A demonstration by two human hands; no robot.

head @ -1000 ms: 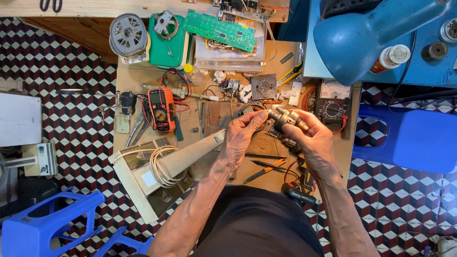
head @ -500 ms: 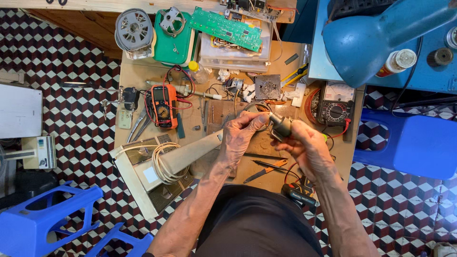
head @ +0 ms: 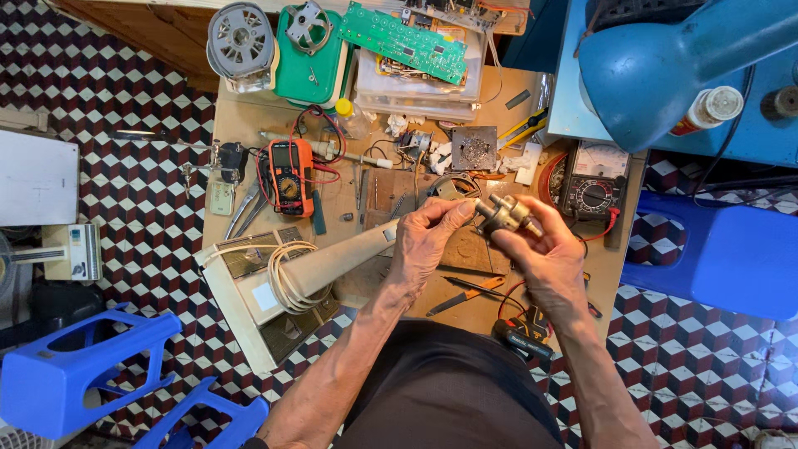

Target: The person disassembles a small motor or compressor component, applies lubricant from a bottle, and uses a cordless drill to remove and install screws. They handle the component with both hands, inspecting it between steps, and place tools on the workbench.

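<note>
Above the middle of a cluttered wooden workbench point(head: 249, 125), both my hands hold a small grey metal motor part point(head: 505, 213). My right hand point(head: 540, 258) cradles it from below and the right, fingers wrapped around its body. My left hand point(head: 424, 241) pinches its left end with thumb and fingertips. Under the hands lie a dark brown board point(head: 465, 249) and a pair of tweezers point(head: 465, 287).
An orange multimeter point(head: 288, 176), a black analog meter point(head: 592, 187), a green circuit board point(head: 409, 41), a grey round motor point(head: 241, 41), and a white appliance with coiled cord point(head: 287, 274) crowd the bench. A blue lamp point(head: 665, 66) hangs at top right. Blue stools point(head: 75, 374) stand on the checkered floor.
The view has shifted slightly. My hands have turned the metal part and lowered it a little toward me; both keep their hold on it.
</note>
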